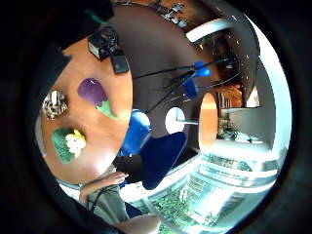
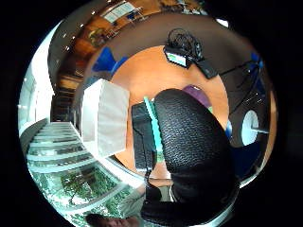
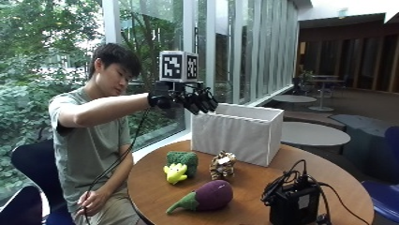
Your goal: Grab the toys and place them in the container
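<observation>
Three soft toys lie on the round wooden table [image 3: 249, 187]: a green broccoli plush with a yellow figure [image 3: 180, 166] [image 1: 68, 143], a brown patterned toy [image 3: 222, 165] [image 1: 54, 104] and a purple eggplant [image 3: 209, 195] [image 1: 92, 91]. Behind them stands the white fabric container [image 3: 240, 133] [image 2: 105, 116]. My gloved right hand [image 3: 195, 101] hovers in the air over the container's near left edge, fingers hanging relaxed with nothing in them. The glove's thumb [image 2: 189, 142] fills much of the thumb side palm view and hides most of the eggplant [image 2: 201, 94].
A black device with cables [image 3: 293, 201] [image 1: 102, 43] [image 2: 180, 54] sits at the table's near right. A blue chair [image 1: 156, 151] stands beside the table. The person's bare left hand [image 3: 92, 201] rests on their lap. Glass windows run behind.
</observation>
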